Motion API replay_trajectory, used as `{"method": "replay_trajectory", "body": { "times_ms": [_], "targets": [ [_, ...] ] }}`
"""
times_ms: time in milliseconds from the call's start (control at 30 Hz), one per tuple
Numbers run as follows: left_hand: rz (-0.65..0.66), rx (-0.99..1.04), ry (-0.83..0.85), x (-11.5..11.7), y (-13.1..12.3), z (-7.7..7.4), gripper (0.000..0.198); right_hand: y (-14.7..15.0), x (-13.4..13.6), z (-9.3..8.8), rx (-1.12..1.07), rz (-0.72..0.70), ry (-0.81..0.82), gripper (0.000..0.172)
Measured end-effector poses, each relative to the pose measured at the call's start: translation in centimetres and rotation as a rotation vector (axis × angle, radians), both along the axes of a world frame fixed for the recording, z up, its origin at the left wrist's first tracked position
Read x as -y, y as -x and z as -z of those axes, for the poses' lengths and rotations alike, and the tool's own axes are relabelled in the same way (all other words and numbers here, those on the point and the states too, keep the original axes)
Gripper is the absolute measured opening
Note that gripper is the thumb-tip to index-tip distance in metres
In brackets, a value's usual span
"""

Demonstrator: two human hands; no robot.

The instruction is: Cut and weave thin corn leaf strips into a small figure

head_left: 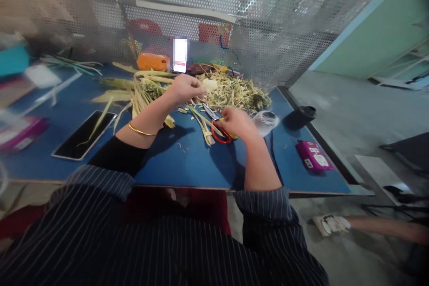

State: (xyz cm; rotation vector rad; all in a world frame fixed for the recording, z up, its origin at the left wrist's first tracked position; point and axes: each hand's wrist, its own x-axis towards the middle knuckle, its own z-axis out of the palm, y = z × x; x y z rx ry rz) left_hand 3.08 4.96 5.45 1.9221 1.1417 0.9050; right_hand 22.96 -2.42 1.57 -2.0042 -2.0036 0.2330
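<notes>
My left hand (186, 88) is closed in a pinch on thin green leaf strips (201, 120) that hang down to the blue table (174, 161). A gold bangle sits on that wrist. My right hand (236, 123) is closed round the red handles of a pair of scissors (217, 127), whose blades point up toward the strips. A heap of yellow-green leaf cuttings (234, 91) lies just behind both hands. Longer leaf blades (134, 94) lie to the left of my left hand.
A black phone (83, 134) lies on the left of the table. A pink packet (313, 155) and a dark cup (301, 116) are at the right edge, with a clear tape roll (266, 120) beside my right hand. Perforated metal screen behind. Another person's foot (330, 224) is on the floor.
</notes>
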Motion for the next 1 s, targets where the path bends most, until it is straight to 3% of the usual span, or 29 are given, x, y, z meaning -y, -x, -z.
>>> {"method": "replay_trajectory", "body": {
  "times_ms": [100, 233, 367, 467, 633, 800, 900, 1000],
  "targets": [
    [-0.014, 0.097, 0.135, -1.0, -0.9, 0.8, 0.017, -0.1, 0.4, 0.3, 0.252, -0.033, 0.233, 0.040],
    [-0.065, 0.259, 0.354, -1.7, -1.3, 2.8, 0.017, 0.5, 0.3, 0.7, 0.302, -0.094, 0.241, 0.046],
    [-0.041, 0.331, 0.509, -2.0, -1.2, 4.2, 0.011, 0.6, 0.0, 1.2, 0.304, -0.056, 0.206, 0.050],
    [-0.023, 0.342, 0.552, -2.1, -1.1, 4.9, 0.008, 0.6, -0.1, 1.5, 0.260, -0.049, 0.126, 0.056],
    [-0.035, 0.364, 0.628, -2.2, -1.3, 5.7, 0.010, 0.3, -0.3, 1.8, 0.100, -0.087, 0.179, 0.065],
    [-0.093, 0.447, 0.615, -2.5, -1.5, 6.1, 0.012, -0.7, -0.6, 1.6, 0.036, 0.049, 0.123, 0.065],
    [-0.116, 0.490, 0.587, -2.8, -1.4, 6.3, 0.012, -1.2, -1.0, 1.3, -0.021, 0.158, -0.002, 0.073],
    [-0.115, 0.512, 0.566, -3.1, -1.3, 6.7, 0.012, -1.4, -1.5, 1.3, -0.131, 0.196, -0.123, 0.066]
  ]
}}
